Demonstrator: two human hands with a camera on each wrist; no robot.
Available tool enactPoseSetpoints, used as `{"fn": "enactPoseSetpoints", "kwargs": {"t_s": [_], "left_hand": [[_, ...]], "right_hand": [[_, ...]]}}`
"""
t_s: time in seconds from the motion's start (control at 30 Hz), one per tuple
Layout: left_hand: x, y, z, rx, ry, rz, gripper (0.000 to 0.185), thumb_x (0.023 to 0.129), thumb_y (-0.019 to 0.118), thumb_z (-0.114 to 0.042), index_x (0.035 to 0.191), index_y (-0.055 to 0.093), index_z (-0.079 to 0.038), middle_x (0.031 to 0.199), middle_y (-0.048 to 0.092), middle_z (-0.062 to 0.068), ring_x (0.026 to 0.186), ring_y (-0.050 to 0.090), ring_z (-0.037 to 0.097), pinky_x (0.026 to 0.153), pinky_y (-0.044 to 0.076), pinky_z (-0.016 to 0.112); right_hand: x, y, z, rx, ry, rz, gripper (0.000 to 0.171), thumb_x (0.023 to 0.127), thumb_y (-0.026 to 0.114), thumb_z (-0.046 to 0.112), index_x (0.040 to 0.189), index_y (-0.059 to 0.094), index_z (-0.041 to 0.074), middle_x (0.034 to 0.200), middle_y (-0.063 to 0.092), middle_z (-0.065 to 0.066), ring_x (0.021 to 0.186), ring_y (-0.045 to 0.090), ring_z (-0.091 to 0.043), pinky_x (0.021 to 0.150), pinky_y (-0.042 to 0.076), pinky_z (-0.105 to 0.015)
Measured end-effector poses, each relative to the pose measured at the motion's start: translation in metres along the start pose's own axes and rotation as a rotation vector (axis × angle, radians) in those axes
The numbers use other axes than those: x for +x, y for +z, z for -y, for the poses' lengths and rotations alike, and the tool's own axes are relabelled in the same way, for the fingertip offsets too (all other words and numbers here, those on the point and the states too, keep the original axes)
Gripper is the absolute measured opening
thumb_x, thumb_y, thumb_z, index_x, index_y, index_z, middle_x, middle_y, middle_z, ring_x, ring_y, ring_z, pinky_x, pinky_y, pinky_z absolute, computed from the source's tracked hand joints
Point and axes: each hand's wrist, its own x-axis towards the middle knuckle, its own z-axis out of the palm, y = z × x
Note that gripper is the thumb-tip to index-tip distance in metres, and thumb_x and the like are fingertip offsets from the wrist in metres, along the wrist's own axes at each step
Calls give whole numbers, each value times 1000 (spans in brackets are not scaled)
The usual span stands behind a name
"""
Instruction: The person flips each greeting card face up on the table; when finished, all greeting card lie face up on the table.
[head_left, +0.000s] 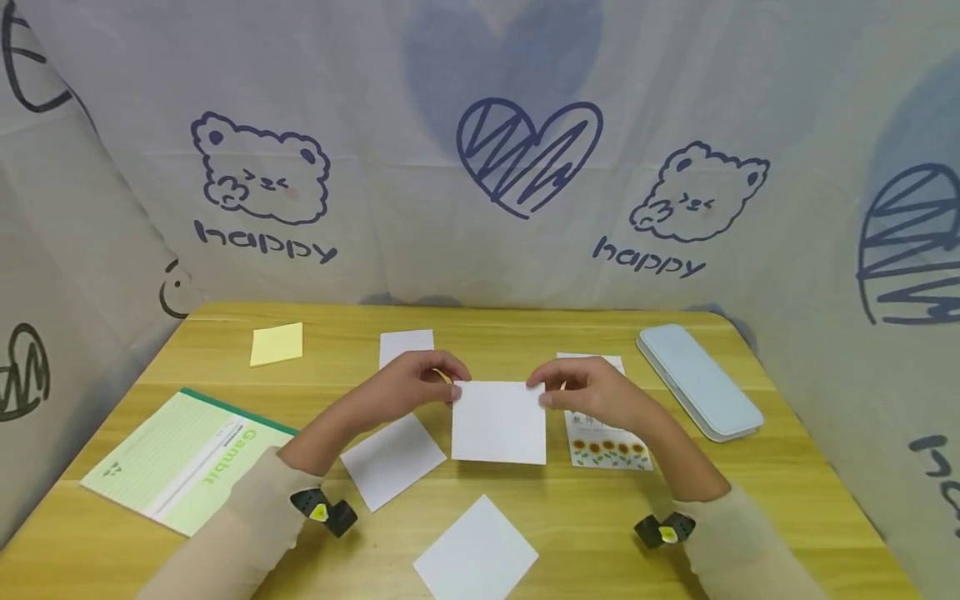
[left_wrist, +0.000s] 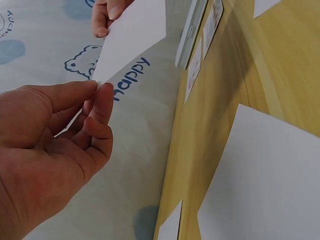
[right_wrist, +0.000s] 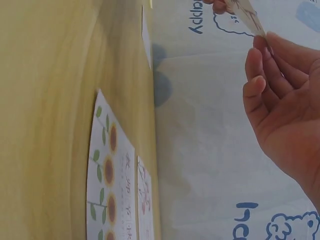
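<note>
A wooden counter (head_left: 750,500) is seen, backed by a pale cloth (head_left: 480,250) printed with bears, hearts and "happy". A yellow note (head_left: 277,344) is laid at far left. A green pad (head_left: 183,457) marked "Gambit" is set near the left edge. A pale blue case (head_left: 699,381) is placed at right, aslant. A sunflower card (head_left: 607,446) is found just left of the case. White sheets are scattered: one far (head_left: 406,344), one left of centre (head_left: 392,461), one near the front edge (head_left: 476,552).
</note>
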Motion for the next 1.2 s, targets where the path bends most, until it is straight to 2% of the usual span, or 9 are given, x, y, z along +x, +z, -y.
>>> {"fn": "enactPoseSetpoints", "kwargs": {"t_s": [0.13,0.27,0.47,0.57,0.73,0.87,1.03,1.2], "left_hand": [[-1,1,2,17,1,1,16,91,65,-16,107,66,-16,96,65,9,91,64,33,91,47,50],[1,2,5,43,14,18,17,91,65,-16,108,66,-16,96,65,7,88,64,26,88,49,46],[4,2,9,55,2,7,19,91,66,-19,110,66,-16,101,64,7,89,63,23,87,49,43],[3,0,10,47,-7,-27,23,90,67,-23,113,65,-17,109,63,6,95,62,23,87,49,46],[1,-2,7,-31,18,-86,24,91,66,-24,114,65,-17,118,60,4,102,61,22,91,48,47],[0,-1,4,-90,45,-83,23,94,62,-24,115,64,-13,117,62,7,103,62,23,92,48,43],[2,3,5,-105,64,-106,25,95,60,-25,114,64,-10,111,65,10,100,63,28,84,49,37],[4,5,8,-122,45,-140,23,91,66,-21,110,65,-8,104,68,9,97,64,24,87,50,41]], "right_hand": [[-2,1,3,10,-14,36,19,91,66,24,109,68,20,100,65,0,75,54,-22,63,49,-28],[-5,3,3,41,-20,72,19,91,66,20,109,68,17,95,66,-3,67,56,-25,59,51,-32],[-6,6,5,104,-89,48,15,92,64,12,106,69,11,85,65,-8,66,58,-27,59,53,-34],[-5,8,7,142,-106,6,12,92,63,13,103,68,10,84,65,-8,66,58,-25,59,53,-33],[-6,7,8,157,-43,-134,15,95,60,23,103,65,11,82,62,-9,70,56,-32,58,52,-34],[-4,5,5,143,11,-240,18,96,59,30,104,63,14,81,58,-12,71,53,-36,57,49,-32],[0,4,-1,195,54,-331,25,94,60,34,104,62,11,81,59,-16,69,53,-37,56,49,-32],[3,6,-3,300,95,-380,32,92,63,35,104,61,6,80,62,-14,64,56,-25,58,52,-33]]}}
